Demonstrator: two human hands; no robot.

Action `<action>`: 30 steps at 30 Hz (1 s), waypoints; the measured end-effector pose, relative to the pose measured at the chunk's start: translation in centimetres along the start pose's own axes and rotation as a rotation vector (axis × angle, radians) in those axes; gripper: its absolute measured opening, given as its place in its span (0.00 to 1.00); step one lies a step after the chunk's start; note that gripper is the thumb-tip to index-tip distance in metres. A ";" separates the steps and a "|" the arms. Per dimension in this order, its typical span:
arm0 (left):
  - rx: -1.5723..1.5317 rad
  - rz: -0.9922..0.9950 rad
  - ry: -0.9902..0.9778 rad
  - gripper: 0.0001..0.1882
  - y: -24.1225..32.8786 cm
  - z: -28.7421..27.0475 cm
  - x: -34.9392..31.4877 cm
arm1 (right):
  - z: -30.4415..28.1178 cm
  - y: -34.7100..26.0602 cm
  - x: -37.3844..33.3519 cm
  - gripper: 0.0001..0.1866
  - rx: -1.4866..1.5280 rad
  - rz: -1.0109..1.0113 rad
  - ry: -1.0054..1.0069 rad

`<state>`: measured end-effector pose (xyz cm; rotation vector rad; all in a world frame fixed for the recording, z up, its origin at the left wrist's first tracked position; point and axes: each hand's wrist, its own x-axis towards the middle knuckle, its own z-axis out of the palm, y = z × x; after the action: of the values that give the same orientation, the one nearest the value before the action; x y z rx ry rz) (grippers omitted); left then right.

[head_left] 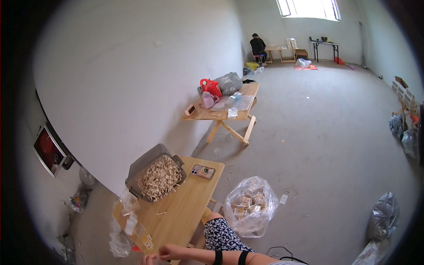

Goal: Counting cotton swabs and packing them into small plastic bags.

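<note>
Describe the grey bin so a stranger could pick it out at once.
Go to the nearest wooden table. The grey bin sits toward its far end, left of the phone. Unlike the clear plastic nearby, it is stiff-walled and heaped with pale sticks.

A dark-blue lower garment (224,235) bears a small white floral print. Two plain black bands (218,257) circle the right arm (231,256).

Pale walls (132,66), grey floor (331,132), bright high window (309,9), wooden folding table (251,89)
</note>
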<state>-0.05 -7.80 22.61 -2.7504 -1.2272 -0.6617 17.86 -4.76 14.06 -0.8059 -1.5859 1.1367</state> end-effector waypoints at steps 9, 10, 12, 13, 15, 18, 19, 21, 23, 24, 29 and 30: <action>-0.390 -0.272 -0.280 0.30 -2.0 6.9 -0.1 | -0.5 7.6 0.3 0.19 0.103 0.174 -0.044; -0.380 -0.276 -0.281 0.30 -2.8 7.8 -0.4 | -0.5 8.2 -0.4 0.19 0.113 0.205 0.001; -0.338 -0.169 -0.290 0.29 -3.1 8.9 0.4 | -1.0 9.7 -0.7 0.20 0.130 0.236 0.054; -0.335 -0.164 -0.298 0.29 -2.5 9.0 1.2 | -1.6 10.6 -0.8 0.19 0.189 0.262 0.061; -0.373 -0.249 -0.394 0.28 -0.7 8.6 2.7 | -2.7 12.4 -0.8 0.18 0.311 0.312 0.069; -0.226 -0.250 -0.454 0.25 0.6 8.3 4.7 | -4.1 15.4 -0.4 0.17 0.495 0.383 0.074; -0.222 -0.249 -0.459 0.25 0.3 8.7 4.9 | -4.5 16.3 -0.2 0.17 0.555 0.407 0.077; -0.232 -0.249 -0.471 0.25 -0.8 9.9 4.5 | -5.0 17.9 0.0 0.16 0.617 0.432 0.083; -0.198 -0.199 -0.480 0.26 -1.5 10.6 3.9 | -5.1 19.3 0.2 0.15 0.746 0.320 0.351; -0.163 -0.156 -0.483 0.26 -2.1 10.9 3.3 | -4.9 19.8 0.2 0.15 0.748 0.322 0.351; -0.237 -0.170 -0.550 0.27 -3.5 11.0 1.0 | -5.4 19.8 -0.2 0.15 0.786 0.444 0.505; -0.202 -0.084 -0.525 0.27 -2.9 10.2 1.1 | -5.5 19.6 -0.2 0.15 0.782 0.444 0.502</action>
<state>2.22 -2.82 13.46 -3.1805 -1.4352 -0.0565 22.65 3.28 -3.99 -0.8219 -0.4729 1.5634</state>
